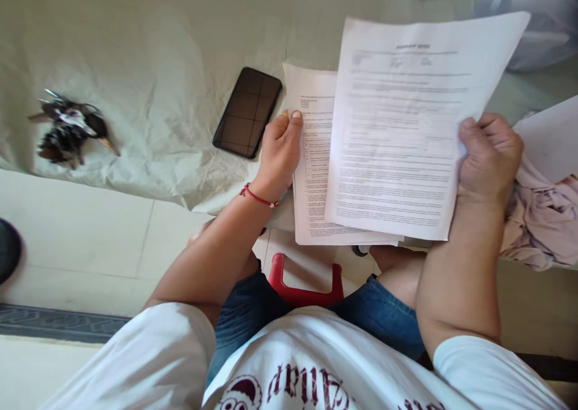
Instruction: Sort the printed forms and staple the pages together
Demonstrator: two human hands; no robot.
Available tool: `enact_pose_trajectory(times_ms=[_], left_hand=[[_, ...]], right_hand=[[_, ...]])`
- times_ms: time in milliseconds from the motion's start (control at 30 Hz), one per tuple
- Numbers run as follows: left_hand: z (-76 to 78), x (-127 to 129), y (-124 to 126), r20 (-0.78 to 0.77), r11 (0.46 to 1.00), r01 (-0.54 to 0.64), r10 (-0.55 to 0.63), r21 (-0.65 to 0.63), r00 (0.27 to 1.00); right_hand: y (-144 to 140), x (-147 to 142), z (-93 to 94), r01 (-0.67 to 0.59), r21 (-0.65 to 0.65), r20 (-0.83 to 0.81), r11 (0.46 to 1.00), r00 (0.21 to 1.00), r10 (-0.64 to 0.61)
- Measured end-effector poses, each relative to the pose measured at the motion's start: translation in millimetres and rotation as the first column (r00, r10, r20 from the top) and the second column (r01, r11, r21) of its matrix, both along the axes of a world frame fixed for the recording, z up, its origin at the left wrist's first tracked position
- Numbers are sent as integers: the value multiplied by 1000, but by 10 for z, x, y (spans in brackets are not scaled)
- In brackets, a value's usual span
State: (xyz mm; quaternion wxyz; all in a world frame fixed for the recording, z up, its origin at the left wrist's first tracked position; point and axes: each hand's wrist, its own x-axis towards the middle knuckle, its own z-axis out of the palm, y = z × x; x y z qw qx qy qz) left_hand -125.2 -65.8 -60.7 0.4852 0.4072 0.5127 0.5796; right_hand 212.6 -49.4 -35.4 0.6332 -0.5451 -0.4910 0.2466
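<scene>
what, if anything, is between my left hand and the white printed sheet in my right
Only the lower white printed paper stack: the left hand holds its left edge, and the white printed sheet in the right hand overlaps its right side.

Light soft and diffuse, moderate level; source direction unclear. Floor (90,229) below and left of left grip (280,151) pale, bright; dimmer, brownish below right grip (492,151). Phone (247,112) just beyond left grip: faint grid of reflected lines on dark screen. Plastic bag (537,27) beyond right grip: whitish glare, smeared. Top sheet (397,127) at right grip: heading blurred, illegible. Keys (74,127) far left of left grip: soft outlines, faint shadow.
</scene>
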Motion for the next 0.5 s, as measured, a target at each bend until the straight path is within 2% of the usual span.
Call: enact_pose_trajectory(times_ms=[200, 500], left_hand=[[-2, -15, 15, 9, 1000, -4, 4, -11, 1000], [-42, -29, 20, -19, 1000, -14, 14, 4, 1000]], right_hand=[[-131, -219, 135, -72, -59, 96, 996, 992, 78], [-221, -354, 107, -190, -80, 182, 979, 962, 202]])
